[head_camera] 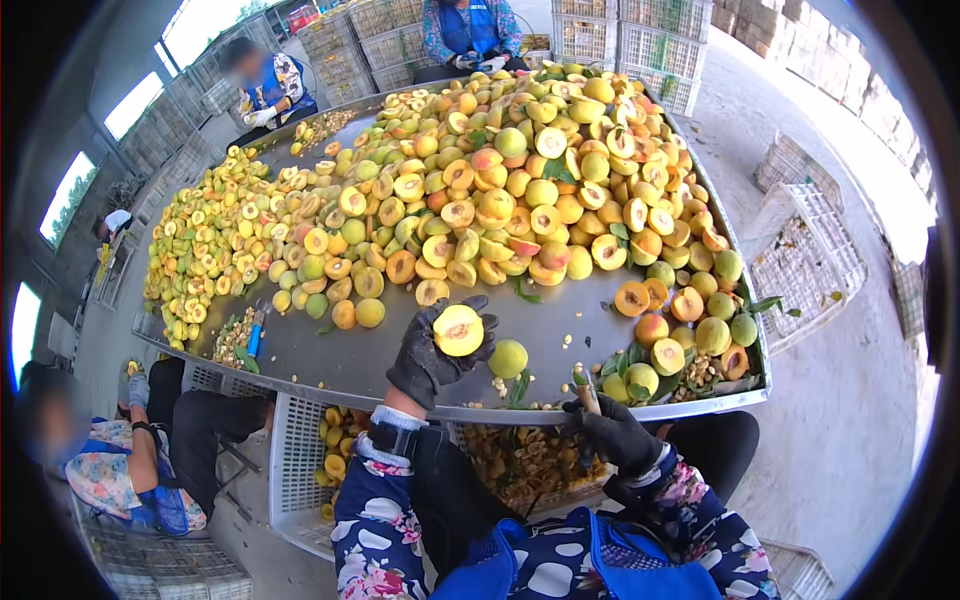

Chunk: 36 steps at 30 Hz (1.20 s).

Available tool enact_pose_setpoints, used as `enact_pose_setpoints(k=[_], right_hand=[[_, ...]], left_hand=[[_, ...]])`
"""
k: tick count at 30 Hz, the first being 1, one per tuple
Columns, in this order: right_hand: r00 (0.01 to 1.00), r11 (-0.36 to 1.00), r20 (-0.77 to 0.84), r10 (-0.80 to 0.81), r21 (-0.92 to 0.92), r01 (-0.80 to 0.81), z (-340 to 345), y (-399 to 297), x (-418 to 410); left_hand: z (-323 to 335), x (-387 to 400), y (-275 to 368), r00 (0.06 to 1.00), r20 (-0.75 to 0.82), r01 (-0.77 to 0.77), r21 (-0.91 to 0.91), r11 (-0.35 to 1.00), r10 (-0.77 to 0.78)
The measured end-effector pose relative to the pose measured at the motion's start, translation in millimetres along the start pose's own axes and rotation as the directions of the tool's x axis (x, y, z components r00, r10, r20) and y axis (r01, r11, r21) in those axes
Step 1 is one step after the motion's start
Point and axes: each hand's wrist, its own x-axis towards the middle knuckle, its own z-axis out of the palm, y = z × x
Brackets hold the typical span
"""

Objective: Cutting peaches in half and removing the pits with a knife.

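In the head view my left hand (429, 356), in a black glove, cradles a halved yellow peach (458, 331). Its cut face points up and shows a hollow at the centre. My right hand (616, 433), also gloved, grips a small pitting tool (589, 397) by its light handle, the metal tip upward over the table's near edge. A whole yellow-green peach (508, 358) rests on the metal table (360, 352) between the hands. Just beyond them rises a large pile of peaches (495, 206), many cut in half.
Several peaches, leaves and loose pits (697, 375) crowd the table's near right corner. A blue-handled tool (256, 339) lies left. Under the table stand a white crate (296, 465) of peach halves and a container of scraps (517, 457). Co-workers sit left and across; crates (810, 262) stand right.
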Motion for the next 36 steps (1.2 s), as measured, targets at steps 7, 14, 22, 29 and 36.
enact_pose_setpoints(k=[7,14,22,29,36], right_hand=[[0.997,0.952,0.078,0.005,-0.306,0.02,12,-14,-32],[0.998,0.9,0.056,-0.04,-0.431,0.06,21,-13,-48],[0.97,0.92,-0.035,-0.241,-0.328,0.216,4,-12,-42],[0.964,0.925,-0.072,-0.257,-0.308,0.224,0,-25,-57],[0.992,0.93,0.023,-0.122,-0.346,0.123,8,8,-79]], left_hand=[[44,-31,-82,0.998,-0.051,-0.05,-0.3,0.953,0.036],[66,-37,-130,0.992,-0.052,-0.128,-0.308,0.943,0.118],[94,-59,-149,0.887,0.327,-0.319,0.945,-0.08,0.326],[72,-38,-164,0.966,-0.225,-0.07,0.247,0.966,0.127],[77,-39,-170,0.996,0.06,-0.046,-0.362,0.931,0.072]])
